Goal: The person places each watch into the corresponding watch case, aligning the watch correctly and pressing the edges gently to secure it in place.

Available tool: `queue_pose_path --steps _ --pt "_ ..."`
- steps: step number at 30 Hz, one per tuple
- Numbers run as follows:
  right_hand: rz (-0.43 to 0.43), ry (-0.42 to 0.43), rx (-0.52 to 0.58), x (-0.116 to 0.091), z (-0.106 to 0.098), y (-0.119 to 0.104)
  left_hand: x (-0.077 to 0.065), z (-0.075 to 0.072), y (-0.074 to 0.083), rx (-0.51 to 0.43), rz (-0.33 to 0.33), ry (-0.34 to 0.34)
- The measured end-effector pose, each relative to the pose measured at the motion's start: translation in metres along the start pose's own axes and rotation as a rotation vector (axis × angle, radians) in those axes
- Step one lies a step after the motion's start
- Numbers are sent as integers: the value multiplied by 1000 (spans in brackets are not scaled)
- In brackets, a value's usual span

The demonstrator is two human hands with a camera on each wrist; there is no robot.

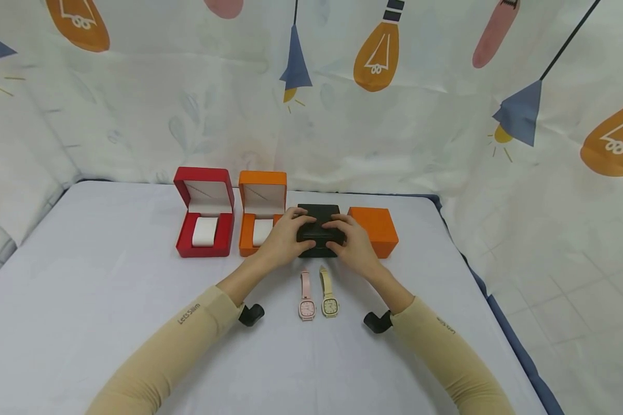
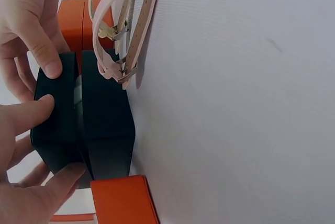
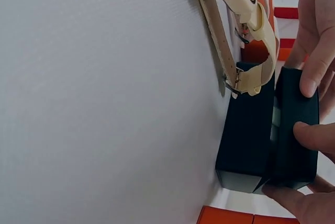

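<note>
A dark green watch box (image 1: 319,212) stands between both hands, its lid (image 2: 55,85) raised slightly so that a pale strip shows in the gap. At the left end of that lid, my left hand (image 1: 285,237) grips with the thumb in front and fingers over the top. My right hand (image 1: 357,245) holds the right end the same way, its thumb (image 3: 308,135) on the lid's front. Close in front of the box lie a pink wristwatch (image 1: 307,308) and a pale yellow wristwatch (image 1: 329,305), straps buckled. The box's inside is mostly hidden.
To the left stand an open red watch box (image 1: 203,252) and an open orange watch box (image 1: 247,236), each with a white cushion. A closed orange box (image 1: 375,227) is at the right. Behind the white-covered table (image 1: 135,230) hangs a patterned curtain (image 1: 322,144).
</note>
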State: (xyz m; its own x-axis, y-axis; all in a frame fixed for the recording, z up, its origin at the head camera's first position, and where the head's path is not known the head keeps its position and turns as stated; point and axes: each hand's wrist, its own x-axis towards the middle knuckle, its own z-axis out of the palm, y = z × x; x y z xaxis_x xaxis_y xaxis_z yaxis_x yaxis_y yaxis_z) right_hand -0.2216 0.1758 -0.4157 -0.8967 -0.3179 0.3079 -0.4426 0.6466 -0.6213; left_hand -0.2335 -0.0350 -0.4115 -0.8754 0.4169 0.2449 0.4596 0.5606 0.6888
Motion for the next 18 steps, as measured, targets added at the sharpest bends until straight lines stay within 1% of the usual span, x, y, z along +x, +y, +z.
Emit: queue_pose_path --steps 10,18 --pt "-25 26 -34 -1 5 2 1 3 -4 3 -6 3" --pt "-51 39 -52 -3 8 3 0 3 -8 1 22 2"
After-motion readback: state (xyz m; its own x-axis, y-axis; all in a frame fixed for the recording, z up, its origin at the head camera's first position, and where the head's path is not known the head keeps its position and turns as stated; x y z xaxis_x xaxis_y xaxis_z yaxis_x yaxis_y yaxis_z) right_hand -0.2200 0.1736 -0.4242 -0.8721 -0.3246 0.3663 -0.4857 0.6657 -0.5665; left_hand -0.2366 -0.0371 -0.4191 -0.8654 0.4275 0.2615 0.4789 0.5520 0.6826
